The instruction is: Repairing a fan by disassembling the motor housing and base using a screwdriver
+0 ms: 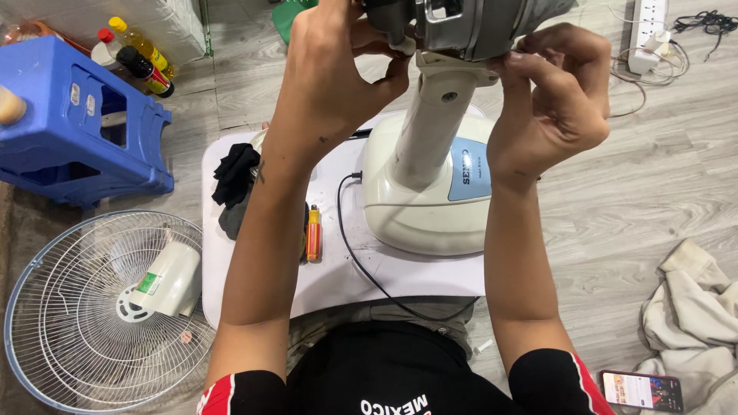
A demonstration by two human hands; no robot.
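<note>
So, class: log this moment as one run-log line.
left hand: grips fan motor housing | right hand: pinches neck joint | fan base: on white board | grille: on floor

Two hands [338, 77], one fan stand [430, 177] — three bottles [138, 54] (stool-side), one phone [642, 390].

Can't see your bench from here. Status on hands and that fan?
Left hand and right hand both gripping the fan motor head atop the cream stand. Screwdriver lies beside the left forearm. Nothing blocking.
</note>
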